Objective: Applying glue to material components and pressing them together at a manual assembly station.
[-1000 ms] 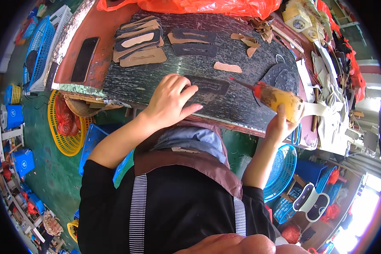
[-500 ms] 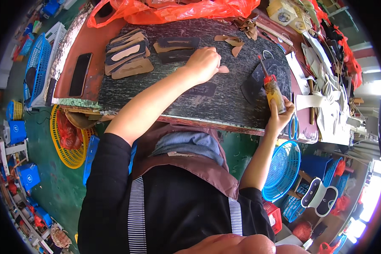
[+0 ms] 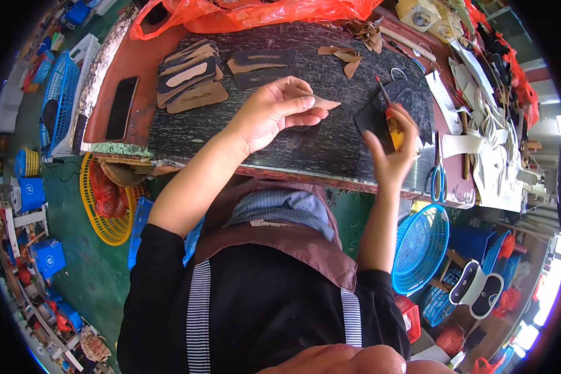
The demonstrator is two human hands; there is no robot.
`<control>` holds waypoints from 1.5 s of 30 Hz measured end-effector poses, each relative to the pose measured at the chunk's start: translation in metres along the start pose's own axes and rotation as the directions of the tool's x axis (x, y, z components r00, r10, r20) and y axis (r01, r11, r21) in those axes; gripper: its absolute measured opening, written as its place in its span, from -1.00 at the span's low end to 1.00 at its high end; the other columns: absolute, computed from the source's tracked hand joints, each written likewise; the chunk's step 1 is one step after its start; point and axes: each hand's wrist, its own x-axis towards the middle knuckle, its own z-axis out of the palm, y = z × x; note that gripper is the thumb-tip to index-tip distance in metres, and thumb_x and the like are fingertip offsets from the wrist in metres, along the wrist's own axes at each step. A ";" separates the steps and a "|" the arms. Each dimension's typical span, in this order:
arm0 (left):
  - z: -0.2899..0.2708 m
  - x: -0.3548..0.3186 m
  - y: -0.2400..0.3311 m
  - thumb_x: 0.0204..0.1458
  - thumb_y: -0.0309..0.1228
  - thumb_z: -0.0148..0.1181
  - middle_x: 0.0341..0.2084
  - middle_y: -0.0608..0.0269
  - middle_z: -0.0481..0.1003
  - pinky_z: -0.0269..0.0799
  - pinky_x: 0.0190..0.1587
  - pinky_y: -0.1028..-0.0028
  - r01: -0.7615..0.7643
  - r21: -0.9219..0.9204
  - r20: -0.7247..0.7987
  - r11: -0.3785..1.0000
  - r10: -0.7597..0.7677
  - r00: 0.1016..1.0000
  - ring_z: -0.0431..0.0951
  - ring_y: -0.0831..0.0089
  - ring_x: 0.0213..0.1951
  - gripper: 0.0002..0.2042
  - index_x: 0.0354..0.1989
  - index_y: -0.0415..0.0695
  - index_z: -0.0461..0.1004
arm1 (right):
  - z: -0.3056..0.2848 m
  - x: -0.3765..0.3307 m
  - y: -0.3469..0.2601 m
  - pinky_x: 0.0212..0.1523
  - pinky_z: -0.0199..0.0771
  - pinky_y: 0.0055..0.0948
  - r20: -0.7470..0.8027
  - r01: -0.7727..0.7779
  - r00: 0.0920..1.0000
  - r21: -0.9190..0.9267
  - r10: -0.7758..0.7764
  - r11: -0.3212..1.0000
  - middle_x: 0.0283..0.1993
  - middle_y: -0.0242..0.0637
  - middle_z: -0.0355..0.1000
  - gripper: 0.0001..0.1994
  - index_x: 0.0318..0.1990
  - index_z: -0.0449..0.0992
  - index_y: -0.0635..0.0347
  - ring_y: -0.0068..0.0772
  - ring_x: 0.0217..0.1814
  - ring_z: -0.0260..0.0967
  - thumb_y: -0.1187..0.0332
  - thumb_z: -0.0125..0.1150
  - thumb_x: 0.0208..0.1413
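Between the thumb and fingers of my left hand (image 3: pixel 277 113) is a small pointed tan leather piece (image 3: pixel 326 104), held above the black work board (image 3: pixel 249 146). My right hand (image 3: pixel 397 140) is open, thumb and fingers spread around a yellow bottle (image 3: pixel 394 132) with a red cap and thin nozzle. Part of the bottle is hidden behind the fingers. Beyond my left hand lie two dark slotted leather pieces (image 3: pixel 263 58). A stack of tan and dark slotted pieces (image 3: pixel 193 71) is to their left. Tan scraps (image 3: pixel 344 57) lie farther back.
At the left is a black phone (image 3: pixel 121 108). Blue-handled scissors (image 3: pixel 439 177) lie at the right edge, near white cut pieces (image 3: pixel 486 146). A red plastic bag (image 3: pixel 255 17) covers the back. Below the table are a blue basket (image 3: pixel 421 249) and a yellow basket (image 3: pixel 88 199).
My left hand has drawn back toward me and turned, lifting the tan piece off the board. My right hand's fingers have spread from their hold on the bottle, which now stands more upright.
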 end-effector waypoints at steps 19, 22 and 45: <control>-0.052 -0.036 -0.021 0.02 -0.51 0.31 -0.28 0.27 0.47 0.33 -0.44 0.57 -0.167 0.932 -0.002 0.323 0.464 0.886 0.39 0.50 -0.50 -0.90 -0.43 -0.27 0.52 | 0.068 -0.006 -0.032 -0.31 0.40 -0.54 0.469 -0.258 0.878 0.290 0.098 0.922 -0.23 -0.25 0.48 -0.91 -0.41 0.52 0.38 -0.47 -0.35 0.36 0.56 0.33 0.00; -0.050 -0.036 -0.025 -0.04 -0.52 0.34 -0.28 0.25 0.46 0.32 -0.44 0.55 -0.129 0.979 0.037 0.160 0.482 0.875 0.38 0.49 -0.51 -0.88 -0.45 -0.27 0.51 | 0.071 -0.010 -0.029 -0.33 0.40 -0.53 0.475 -0.222 0.874 0.209 0.100 0.952 -0.26 -0.24 0.47 -0.89 -0.44 0.50 0.39 -0.44 -0.37 0.35 0.57 0.34 -0.03; -0.050 -0.049 -0.021 -0.03 -0.53 0.26 -0.29 0.25 0.44 0.45 -0.28 0.48 -0.288 0.934 0.355 -0.211 0.465 0.811 0.45 0.43 -0.35 -0.89 -0.33 -0.15 0.48 | 0.070 -0.021 -0.030 -0.08 0.37 -0.32 0.407 0.155 0.896 0.085 -0.176 0.984 -0.16 -0.24 0.46 -0.71 -0.22 0.47 0.26 -0.25 -0.20 0.38 0.47 0.42 -0.12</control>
